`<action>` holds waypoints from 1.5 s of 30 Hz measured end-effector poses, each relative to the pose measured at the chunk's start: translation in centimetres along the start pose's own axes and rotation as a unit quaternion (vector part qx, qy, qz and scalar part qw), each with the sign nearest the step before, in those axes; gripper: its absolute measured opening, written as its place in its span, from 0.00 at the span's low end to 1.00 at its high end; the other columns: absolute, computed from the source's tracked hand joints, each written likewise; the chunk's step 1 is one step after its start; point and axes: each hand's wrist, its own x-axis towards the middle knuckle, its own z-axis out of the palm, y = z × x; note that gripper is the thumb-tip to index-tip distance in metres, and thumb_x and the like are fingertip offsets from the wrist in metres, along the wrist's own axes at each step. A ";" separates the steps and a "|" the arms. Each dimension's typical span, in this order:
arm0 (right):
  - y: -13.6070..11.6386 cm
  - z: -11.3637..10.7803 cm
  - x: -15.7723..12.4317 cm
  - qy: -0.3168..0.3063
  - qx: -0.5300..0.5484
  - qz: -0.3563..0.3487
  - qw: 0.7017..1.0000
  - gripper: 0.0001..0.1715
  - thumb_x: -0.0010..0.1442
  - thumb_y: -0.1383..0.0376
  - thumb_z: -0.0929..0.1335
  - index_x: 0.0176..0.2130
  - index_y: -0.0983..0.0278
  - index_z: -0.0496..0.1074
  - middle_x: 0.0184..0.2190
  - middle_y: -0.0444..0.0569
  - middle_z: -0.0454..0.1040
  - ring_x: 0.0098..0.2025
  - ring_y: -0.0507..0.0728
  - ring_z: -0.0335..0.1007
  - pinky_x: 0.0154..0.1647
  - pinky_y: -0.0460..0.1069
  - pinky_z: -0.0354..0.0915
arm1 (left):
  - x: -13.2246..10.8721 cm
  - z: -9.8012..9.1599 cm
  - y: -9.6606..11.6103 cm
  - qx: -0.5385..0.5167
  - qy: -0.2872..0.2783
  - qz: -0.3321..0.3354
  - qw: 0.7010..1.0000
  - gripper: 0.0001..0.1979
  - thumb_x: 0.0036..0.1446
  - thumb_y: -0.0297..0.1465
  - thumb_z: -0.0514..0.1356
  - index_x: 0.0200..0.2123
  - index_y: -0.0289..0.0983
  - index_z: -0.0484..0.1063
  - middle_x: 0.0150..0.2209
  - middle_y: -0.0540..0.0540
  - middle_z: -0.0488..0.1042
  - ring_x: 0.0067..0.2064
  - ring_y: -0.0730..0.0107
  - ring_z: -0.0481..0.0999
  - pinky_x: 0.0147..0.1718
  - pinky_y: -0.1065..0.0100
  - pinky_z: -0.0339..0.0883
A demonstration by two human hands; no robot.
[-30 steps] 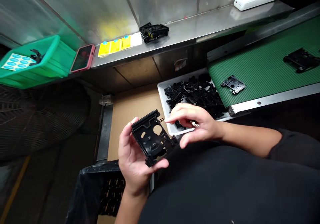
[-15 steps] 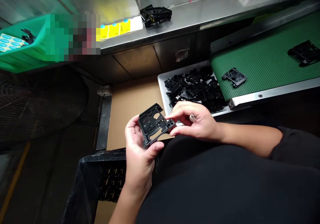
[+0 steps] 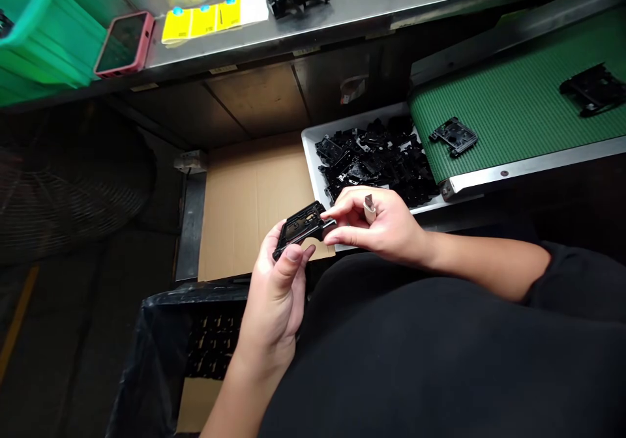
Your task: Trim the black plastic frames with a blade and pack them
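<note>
My left hand (image 3: 276,291) is closed around a flat black plastic part (image 3: 298,229) with cut-out openings, thumb along its near edge. The part is tilted and seen at a low angle. At its right end, my right hand (image 3: 391,226) pinches a corner between thumb and forefinger. Tucked in the curled fingers of that hand is a small blade with a whitish handle (image 3: 370,210), its dark tip pointing up. Just beyond my right hand lies a white tray (image 3: 308,148) heaped with similar black plastic parts (image 3: 376,158).
A cardboard sheet (image 3: 249,190) lies left of the tray. The green conveyor belt (image 3: 518,112) at right carries two black parts. On the steel ledge (image 3: 362,8) are a phone (image 3: 124,43), yellow labels (image 3: 203,21) and a green bin (image 3: 63,34). A lined crate (image 3: 161,334) stands below left.
The black plastic part has been tipped from facing me to nearly edge-on. The blade in my right hand now points more upward. The camera view has shifted slightly.
</note>
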 end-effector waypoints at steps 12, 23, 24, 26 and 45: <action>0.0 0.4 0.3 -0.007 0.021 0.026 0.999 0.16 0.52 0.60 0.80 0.36 0.66 0.78 0.28 0.42 0.72 0.27 0.50 0.65 0.26 0.46 0.62 | -0.4 0.2 0.3 -0.105 0.011 -0.030 0.994 0.13 0.60 0.40 0.65 0.47 0.42 0.77 0.49 0.49 0.79 0.49 0.72 0.76 0.57 0.66 0.68; 0.2 -0.3 0.4 -0.050 -0.039 -0.136 0.989 0.19 0.54 0.62 0.79 0.44 0.66 0.80 0.31 0.46 0.74 0.28 0.50 0.65 0.24 0.45 0.62 | 0.0 -1.6 0.2 0.077 -0.013 0.071 0.994 0.46 0.47 0.40 0.74 0.67 0.50 0.59 0.67 0.42 0.65 0.68 0.50 0.64 0.65 0.52 0.63; 0.2 -0.4 0.3 -0.062 -0.044 -0.156 0.985 0.18 0.55 0.63 0.79 0.45 0.65 0.79 0.31 0.46 0.75 0.28 0.50 0.65 0.24 0.45 0.63 | 0.0 -1.7 0.2 0.105 -0.013 0.097 0.990 0.48 0.47 0.37 0.74 0.68 0.51 0.57 0.69 0.42 0.62 0.70 0.49 0.61 0.66 0.53 0.62; 0.2 -0.7 0.2 -0.086 -0.050 -0.189 0.977 0.16 0.57 0.65 0.78 0.46 0.65 0.79 0.32 0.47 0.75 0.30 0.51 0.67 0.27 0.46 0.66 | -0.2 -2.1 0.3 0.151 -0.022 0.150 0.977 0.51 0.48 0.31 0.74 0.70 0.56 0.53 0.73 0.45 0.52 0.72 0.50 0.55 0.68 0.53 0.59; -0.4 -0.9 -0.4 -0.084 0.027 -0.167 0.982 0.19 0.53 0.68 0.80 0.45 0.64 0.79 0.33 0.47 0.74 0.28 0.49 0.61 0.22 0.44 0.59 | -1.2 -2.0 3.0 0.328 -0.006 0.386 0.862 0.43 0.35 0.31 0.79 0.56 0.44 0.66 0.63 0.37 0.66 0.66 0.42 0.65 0.64 0.33 0.58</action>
